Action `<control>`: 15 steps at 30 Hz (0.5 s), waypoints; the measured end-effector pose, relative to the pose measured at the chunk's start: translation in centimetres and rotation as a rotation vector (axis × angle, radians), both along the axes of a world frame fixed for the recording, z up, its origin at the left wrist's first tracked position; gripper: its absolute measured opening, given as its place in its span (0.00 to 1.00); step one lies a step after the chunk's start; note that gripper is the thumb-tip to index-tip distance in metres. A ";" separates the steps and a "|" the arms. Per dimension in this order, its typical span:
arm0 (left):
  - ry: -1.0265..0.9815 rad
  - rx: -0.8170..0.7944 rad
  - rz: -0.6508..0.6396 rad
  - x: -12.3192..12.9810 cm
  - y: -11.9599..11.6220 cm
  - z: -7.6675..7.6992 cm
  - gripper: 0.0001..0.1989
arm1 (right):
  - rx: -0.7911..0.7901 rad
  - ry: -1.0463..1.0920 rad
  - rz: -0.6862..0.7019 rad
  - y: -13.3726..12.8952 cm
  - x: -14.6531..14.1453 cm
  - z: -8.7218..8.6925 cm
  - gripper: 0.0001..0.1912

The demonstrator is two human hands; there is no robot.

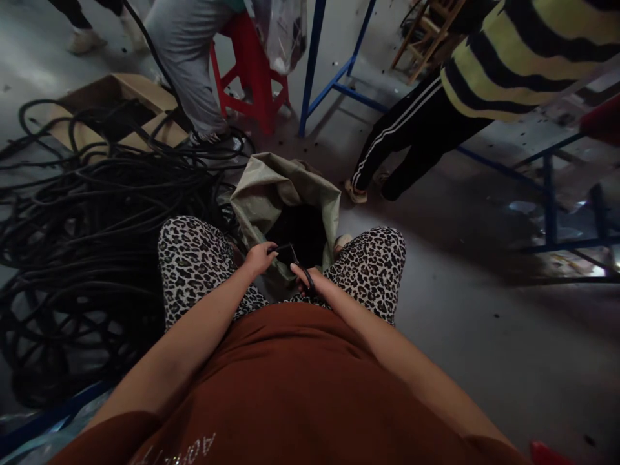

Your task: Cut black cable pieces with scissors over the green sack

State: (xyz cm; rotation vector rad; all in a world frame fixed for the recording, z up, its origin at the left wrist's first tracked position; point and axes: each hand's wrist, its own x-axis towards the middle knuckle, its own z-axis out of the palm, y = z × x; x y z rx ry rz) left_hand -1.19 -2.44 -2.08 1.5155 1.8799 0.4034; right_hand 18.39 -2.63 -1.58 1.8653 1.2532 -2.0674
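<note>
Between my knees stands a pale woven sack (259, 187) with its mouth open and a dark inside. My left hand (260, 258) is closed on a short thin black strip (281, 248) over the near rim. Close by on the right, my right hand (304, 279) grips black-handled scissors (310, 284), whose blades point up toward the strip's end. Whether the blades touch the strip I cannot tell. What lies deep in the sack is too dark to make out.
A large tangle of black rubbery tubing (97, 219) covers the floor at left, some in a cardboard box (145, 97). Ahead are a red stool (252, 77), a blue metal frame (310, 71) and a person in grey trousers (186, 58). Another person in striped top (527, 58) stands right.
</note>
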 end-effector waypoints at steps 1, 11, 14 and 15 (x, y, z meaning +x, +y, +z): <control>-0.004 -0.002 -0.011 0.1 0.0 0.0 0.14 | 0.004 0.002 0.003 0.0 0.0 -0.1 0.29; -0.035 -0.038 -0.063 0.5 -0.1 -0.3 0.15 | 0.026 0.020 -0.021 -0.2 0.1 -0.3 0.28; -0.055 -0.034 -0.072 0.5 -0.1 -0.5 0.15 | 0.050 0.055 -0.042 -0.2 0.2 -0.2 0.27; -0.063 -0.034 -0.072 0.5 -0.1 -0.5 0.15 | 0.060 0.061 -0.043 -0.2 0.2 -0.1 0.27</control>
